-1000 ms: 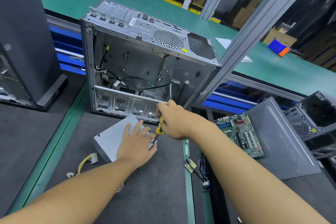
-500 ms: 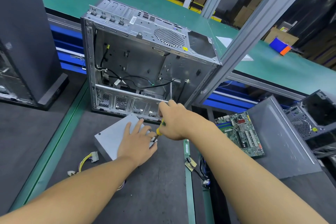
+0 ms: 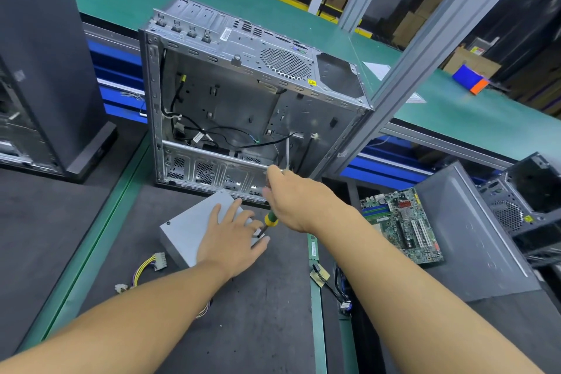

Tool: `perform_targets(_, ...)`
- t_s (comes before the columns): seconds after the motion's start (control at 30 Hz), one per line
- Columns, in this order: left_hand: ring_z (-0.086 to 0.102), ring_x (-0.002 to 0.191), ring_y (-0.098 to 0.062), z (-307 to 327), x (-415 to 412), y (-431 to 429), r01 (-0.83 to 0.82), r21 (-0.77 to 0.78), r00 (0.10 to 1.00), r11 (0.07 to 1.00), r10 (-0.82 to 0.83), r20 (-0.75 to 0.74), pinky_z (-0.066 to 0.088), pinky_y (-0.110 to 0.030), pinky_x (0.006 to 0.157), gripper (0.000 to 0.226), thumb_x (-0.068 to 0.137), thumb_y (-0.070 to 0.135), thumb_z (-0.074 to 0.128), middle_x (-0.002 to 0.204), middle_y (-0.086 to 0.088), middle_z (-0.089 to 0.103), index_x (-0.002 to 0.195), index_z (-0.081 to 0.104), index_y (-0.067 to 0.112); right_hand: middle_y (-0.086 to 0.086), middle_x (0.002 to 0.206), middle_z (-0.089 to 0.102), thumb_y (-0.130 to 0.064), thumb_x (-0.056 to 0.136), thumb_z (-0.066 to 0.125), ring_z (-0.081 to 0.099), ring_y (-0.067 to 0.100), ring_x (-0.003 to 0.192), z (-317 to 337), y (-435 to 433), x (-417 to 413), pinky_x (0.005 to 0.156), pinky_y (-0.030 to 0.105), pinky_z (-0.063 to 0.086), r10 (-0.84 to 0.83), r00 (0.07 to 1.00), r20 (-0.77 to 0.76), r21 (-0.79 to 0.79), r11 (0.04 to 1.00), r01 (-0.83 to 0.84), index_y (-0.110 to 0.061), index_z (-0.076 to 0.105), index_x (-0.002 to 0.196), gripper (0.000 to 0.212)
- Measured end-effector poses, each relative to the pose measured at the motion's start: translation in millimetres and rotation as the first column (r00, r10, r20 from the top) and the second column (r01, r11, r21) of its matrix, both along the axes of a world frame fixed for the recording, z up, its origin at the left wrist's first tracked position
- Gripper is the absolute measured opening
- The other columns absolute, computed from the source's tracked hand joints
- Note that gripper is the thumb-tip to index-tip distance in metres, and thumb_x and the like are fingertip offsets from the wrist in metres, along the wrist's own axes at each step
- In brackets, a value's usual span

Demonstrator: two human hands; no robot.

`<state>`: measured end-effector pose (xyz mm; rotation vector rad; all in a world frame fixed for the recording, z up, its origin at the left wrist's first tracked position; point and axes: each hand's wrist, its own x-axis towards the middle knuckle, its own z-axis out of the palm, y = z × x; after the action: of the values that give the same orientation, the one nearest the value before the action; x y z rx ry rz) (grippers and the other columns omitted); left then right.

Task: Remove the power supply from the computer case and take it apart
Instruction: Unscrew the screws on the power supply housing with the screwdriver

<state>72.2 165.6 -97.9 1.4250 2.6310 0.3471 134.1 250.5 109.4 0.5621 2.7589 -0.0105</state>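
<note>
Grey steel PSU (image 3: 185, 229) is already out of the case (image 3: 243, 94). It lies flat on the dark mat (image 3: 267, 313) just in front of the case's open side. Its far corner is near the case's lower rail; I cannot tell whether they touch.

Head view, the only one:
- PSU sits skewed to the mat edge, with one corner toward the case. The left hand covers its right half, so the long axis is unclear.
- Yellow harness (image 3: 145, 267) trails off the near-left end onto the mat.
- Left hand (image 3: 233, 240) lies flat on the PSU lid, fingers spread and straight, pressing down. The forearm comes in low from the near left. It is the nearer hand and acts as the clamp.
- Right hand (image 3: 291, 200) is just right of and beyond the left. Its fingers are curled round the top of the screwdriver (image 3: 270, 220), with the wrist raised above the work.
- Screwdriver slants down and to the left from that fist. The yellow-green handle shows below the fingers. The tip drops at the PSU's right edge between the left thumb and forefinger, and the contact point is hidden.

Judgement: this is probably a lid screw on the PSU's right edge, below and left of the right hand. The next move depends on keeping the shaft in line with that screw while the left palm stops the box skating. The bit sits close to the left fingers, so a slip would land there.

Motherboard (image 3: 400, 228) and side panel (image 3: 473, 237) lie well to the right.
</note>
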Motion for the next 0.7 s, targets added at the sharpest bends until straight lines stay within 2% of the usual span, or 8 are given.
perform_targets(0.1,0.002,0.152,-0.018,0.2,-1.7,-1.2,0.001,0.034,1.0,0.999,-0.002,0.009,-0.004,-0.052,0.118,0.069,0.09,0.069,0.009,0.149,0.018,0.036,0.14,0.044,0.037,0.007,0.117,0.039,-0.021,0.095,0.049,0.048,0.03,0.094,4.2,2.9,-1.5,0.076,0.043,0.047,0.034,0.998,0.052,-0.085,0.996,-0.03,-0.015,0.039,0.115,0.023)
perform_targets(0.2,0.006,0.151,-0.012,-0.1,-2.8,-2.9,0.008,0.077,1.0,0.997,-0.009,0.012,-0.001,-0.051,0.119,0.065,0.088,0.068,0.02,0.148,0.018,0.039,0.138,0.044,0.033,0.005,0.12,0.031,-0.029,0.09,0.06,0.037,0.027,0.107,7.7,4.3,-2.1,0.084,0.044,0.045,0.016,0.993,0.12,-0.156,0.988,0.003,-0.016,0.038,0.118,0.038)
perform_targets(0.3,0.012,0.149,-0.007,-0.7,-2.4,-3.2,0.02,0.097,0.999,0.995,-0.022,0.024,-0.003,-0.047,0.119,0.059,0.085,0.066,0.028,0.143,0.019,0.044,0.13,0.048,0.034,0.007,0.118,0.038,-0.046,0.096,0.049,0.046,0.031,0.092,4.5,1.7,-2.1,0.073,0.041,0.042,-0.03,0.995,0.092,-0.051,0.998,0.035,-0.014,0.036,0.117,0.041)
perform_targets(0.37,0.012,0.148,-0.005,-1.0,-2.6,-3.7,0.02,0.098,0.999,0.995,-0.024,0.032,-0.005,-0.045,0.118,0.057,0.085,0.066,0.03,0.14,0.022,0.046,0.13,0.048,0.037,0.009,0.114,0.049,-0.045,0.101,0.04,0.051,0.032,0.084,1.7,0.4,-1.8,0.069,0.041,0.041,-0.027,0.999,0.045,0.013,1.0,0.026,-0.013,0.036,0.112,0.034)
perform_targets(0.47,0.01,0.149,-0.004,-1.9,-3.5,-3.5,0.021,0.091,0.999,0.996,-0.023,0.027,-0.005,-0.045,0.119,0.057,0.085,0.066,0.028,0.137,0.025,0.047,0.13,0.048,0.038,0.008,0.118,0.044,-0.029,0.098,0.046,0.051,0.034,0.092,1.7,1.7,-1.5,0.073,0.041,0.044,0.006,0.999,0.039,-0.015,1.0,-0.006,-0.013,0.038,0.117,0.027)
perform_targets(0.53,0.011,0.148,-0.004,-1.5,-3.7,-3.7,0.019,0.105,0.999,0.994,-0.022,0.028,-0.003,-0.045,0.119,0.056,0.084,0.066,0.029,0.134,0.024,0.05,0.128,0.05,0.038,0.005,0.121,0.034,-0.034,0.091,0.056,0.04,0.029,0.105,5.7,4.9,-2.0,0.08,0.044,0.045,-0.007,0.997,0.083,-0.099,0.995,0.016,-0.016,0.04,0.12,0.038)
perform_targets(0.6,0.014,0.148,-0.003,-0.7,-3.5,-4.0,0.015,0.13,0.999,0.991,-0.02,0.042,-0.001,-0.045,0.12,0.053,0.083,0.066,0.031,0.131,0.024,0.052,0.123,0.051,0.038,0.005,0.121,0.031,-0.042,0.088,0.059,0.038,0.028,0.106,7.0,5.9,-2.2,0.08,0.044,0.044,-0.027,0.992,0.126,-0.102,0.994,0.04,-0.017,0.039,0.12,0.046)
perform_targets(0.7,0.015,0.147,-0.002,0.6,-3.7,-5.1,0.008,0.159,0.998,0.987,-0.019,0.068,-0.001,-0.045,0.12,0.045,0.084,0.064,0.035,0.13,0.025,0.052,0.119,0.05,0.04,0.006,0.119,0.041,-0.048,0.098,0.041,0.052,0.034,0.094,1.5,2.7,-1.9,0.071,0.04,0.04,-0.066,0.996,0.055,0.014,0.998,0.065,-0.015,0.04,0.12,0.04)
